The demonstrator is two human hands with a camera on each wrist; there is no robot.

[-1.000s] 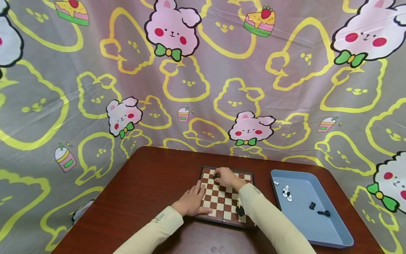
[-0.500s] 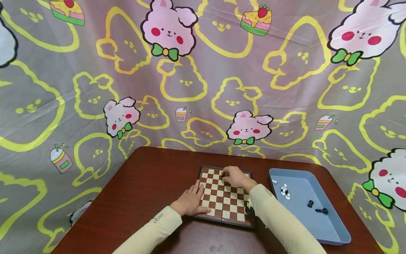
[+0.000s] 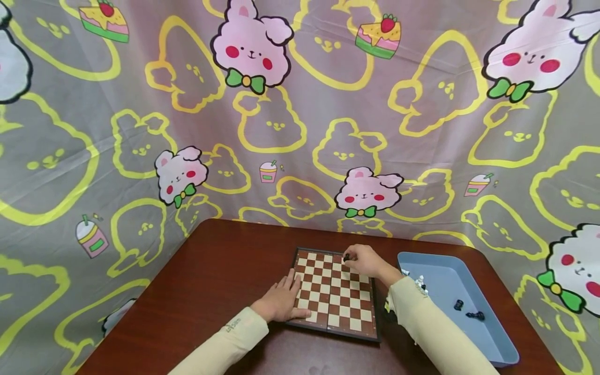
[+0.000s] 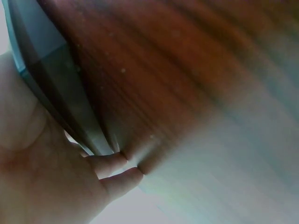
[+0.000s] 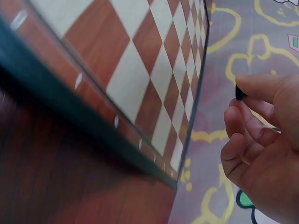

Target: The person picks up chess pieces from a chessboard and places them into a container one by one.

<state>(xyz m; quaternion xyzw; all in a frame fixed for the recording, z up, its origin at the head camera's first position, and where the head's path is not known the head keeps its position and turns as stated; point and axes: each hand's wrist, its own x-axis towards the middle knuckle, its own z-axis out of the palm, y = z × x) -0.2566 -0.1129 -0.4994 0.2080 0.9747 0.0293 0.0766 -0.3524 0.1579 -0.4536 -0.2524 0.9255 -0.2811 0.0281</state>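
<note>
A brown and cream chessboard (image 3: 319, 284) lies on the table with a seam down its middle. My left hand (image 3: 280, 298) rests at its left side, fingers straight, thumb over the near left corner. In the left wrist view the board's dark side (image 4: 70, 88) lies against the left hand's palm and fingers. Over the far edge, right of the seam, my right hand (image 3: 365, 260) pinches a small black chess piece (image 3: 347, 257) between thumb and fingertips. Only a dark bit of that chess piece (image 5: 239, 93) shows in the right wrist view; the fingers hide the rest.
A blue-grey tray (image 3: 442, 278) stands right of the board. Inside it lie several white chess pieces (image 3: 420, 281), partly behind the right sleeve, and black chess pieces (image 3: 475, 315). A patterned curtain (image 3: 300, 125) hangs behind the dark wooden table (image 3: 225, 260).
My right hand has moved to the right along the board's far edge, from left of the seam to right of it, still pinching the black chess piece. The left hand stays in place.
</note>
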